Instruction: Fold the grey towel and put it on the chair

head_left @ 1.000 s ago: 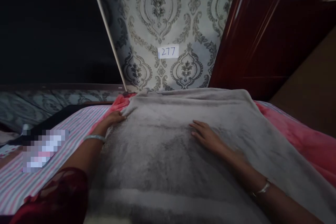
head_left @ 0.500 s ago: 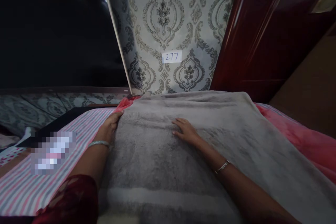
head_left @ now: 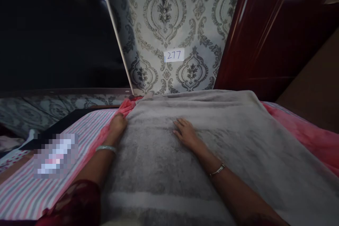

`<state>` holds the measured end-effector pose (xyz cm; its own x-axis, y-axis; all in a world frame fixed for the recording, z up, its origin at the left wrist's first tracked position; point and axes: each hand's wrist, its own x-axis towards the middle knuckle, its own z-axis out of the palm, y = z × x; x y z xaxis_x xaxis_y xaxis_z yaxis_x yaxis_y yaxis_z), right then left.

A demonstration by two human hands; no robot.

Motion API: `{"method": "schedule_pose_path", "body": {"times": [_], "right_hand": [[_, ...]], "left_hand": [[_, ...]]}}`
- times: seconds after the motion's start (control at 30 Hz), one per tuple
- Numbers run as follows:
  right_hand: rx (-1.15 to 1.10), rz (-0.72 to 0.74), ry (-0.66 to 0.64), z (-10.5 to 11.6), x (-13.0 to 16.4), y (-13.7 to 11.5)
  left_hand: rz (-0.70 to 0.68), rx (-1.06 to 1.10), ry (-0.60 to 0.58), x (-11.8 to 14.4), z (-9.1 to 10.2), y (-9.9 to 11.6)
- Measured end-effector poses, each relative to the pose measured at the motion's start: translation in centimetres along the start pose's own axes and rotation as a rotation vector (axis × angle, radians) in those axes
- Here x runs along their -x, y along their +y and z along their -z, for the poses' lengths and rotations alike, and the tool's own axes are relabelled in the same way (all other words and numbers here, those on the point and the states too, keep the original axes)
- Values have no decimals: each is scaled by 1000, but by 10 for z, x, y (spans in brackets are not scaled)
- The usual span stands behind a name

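A: Largest first. We have the grey blanket (head_left: 201,148) spread flat across the bed, running from the near edge up to the patterned wall (head_left: 169,14). Under it a pink sheet (head_left: 304,130) shows along the right side and at the far left corner, and a striped sheet (head_left: 39,183) lies bare on the left.

B: And our hands?

A: Our right hand (head_left: 186,133) lies flat, palm down, fingers spread, near the middle of the blanket toward its far end. It grips nothing, only presses on the pile. Our left hand (head_left: 118,124) sits at the blanket's left edge, fingers curled down over the border where grey meets pink. We cannot tell whether it pinches the edge or only rests on it; the fingertips are hidden.

B: Which step do we judge this to be?

A: Smoothing and squaring. The cloth looks nearly flat, with faint ridges near the far end.

B: What does the next move call for?

A: A light, even sweep of the flat hand outward, with the left edge kept in line so the cloth does not bunch.

B: Small items?

A: A bangle on each wrist, and a paper label (head_left: 174,55) reading 277 on the wall.
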<state>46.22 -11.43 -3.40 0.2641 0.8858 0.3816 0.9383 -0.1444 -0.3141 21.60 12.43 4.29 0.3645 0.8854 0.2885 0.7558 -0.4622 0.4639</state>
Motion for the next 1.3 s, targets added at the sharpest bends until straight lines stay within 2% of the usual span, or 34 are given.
{"method": "schedule_pose_path", "body": {"times": [0.1, 0.17, 0.23, 0.3, 0.4, 0.53, 0.87, 1.13, 1.3], "right_hand": [[16, -29, 28, 13, -1, 7], [31, -33, 33, 19, 0, 14], [44, -47, -30, 22, 3, 20], [52, -65, -143, 21, 6, 24], [48, -65, -230, 20, 9, 27], [49, -57, -193, 20, 8, 27], [14, -72, -130, 19, 6, 22], [-62, 75, 5, 11, 4, 24], [-90, 90, 83, 11, 1, 21]], "left_hand": [[-141, -3, -62, 9, -18, 30], [-327, 40, -185, 22, -38, 50], [-538, 98, -285, 39, -61, 62], [-664, 138, -299, 53, -80, 63], [-675, 160, -235, 63, -95, 54], [-711, 153, -173, 60, -96, 48], [-720, 22, -84, 56, -96, 68], [-718, -2, 57, 59, -88, 71], [-757, 11, 138, 63, -81, 72]]}}
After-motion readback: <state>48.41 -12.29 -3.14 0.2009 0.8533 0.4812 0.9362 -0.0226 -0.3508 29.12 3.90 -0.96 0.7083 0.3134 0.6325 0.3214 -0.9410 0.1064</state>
